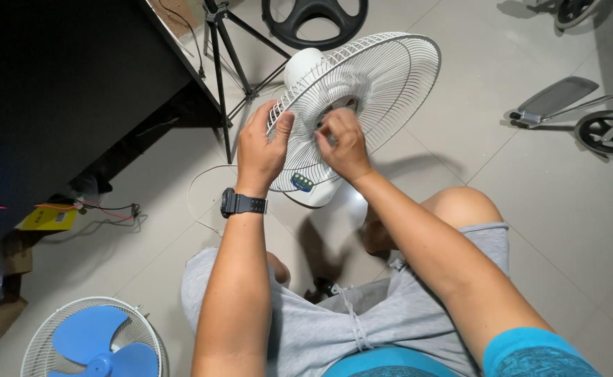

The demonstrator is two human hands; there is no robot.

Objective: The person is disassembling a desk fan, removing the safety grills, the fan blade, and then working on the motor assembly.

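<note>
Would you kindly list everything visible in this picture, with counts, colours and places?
fan guard: one, white, centre, on the motor housing
motor housing: one, white, behind the guard
second fan: one, blue blades, white cage, bottom left
tripod: one, black, top centre
desk: one, black, left
wheel: one, black, top
scooter: one, grey, right
watch: one, black, left wrist
left hand: holds the guard rim
right hand: fingers at the guard centre

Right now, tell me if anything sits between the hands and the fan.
Nothing visible does. The left hand already grips the rim of the white wire guard, and the right hand has its fingers at the fan's hub.
</note>
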